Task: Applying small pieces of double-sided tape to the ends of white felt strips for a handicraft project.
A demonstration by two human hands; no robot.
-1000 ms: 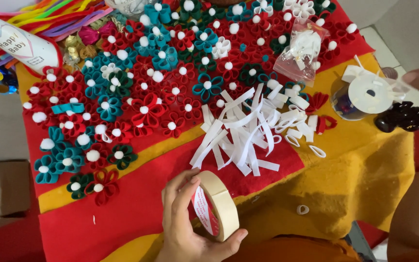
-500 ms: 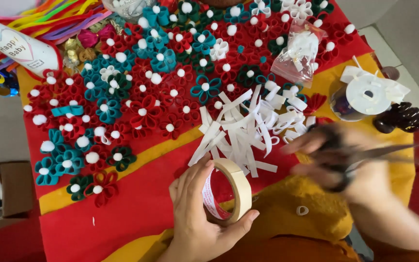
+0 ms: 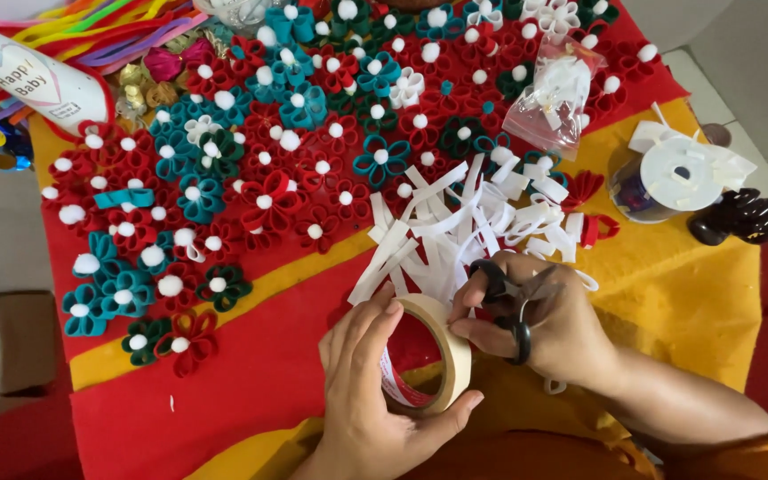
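Observation:
My left hand (image 3: 366, 400) grips a beige roll of masking tape (image 3: 442, 351), held upright near the table's front edge. My right hand (image 3: 548, 329) holds black-handled scissors (image 3: 513, 307) looped on its fingers, and its fingertips touch the roll's top rim. Just behind both hands lies a heap of white paper strips (image 3: 455, 227) on red felt (image 3: 224, 391).
Many red, teal and green felt flowers with white pompoms (image 3: 268, 178) cover the felt. A clear bag of white bits (image 3: 553, 93), a white ribbon spool (image 3: 677, 178) and a black hair claw (image 3: 744, 218) lie at the right. Yellow felt (image 3: 686, 302) covers the right side.
My right hand came in from the right edge with the scissors and now meets the tape roll. My left hand lifted the roll slightly to the right.

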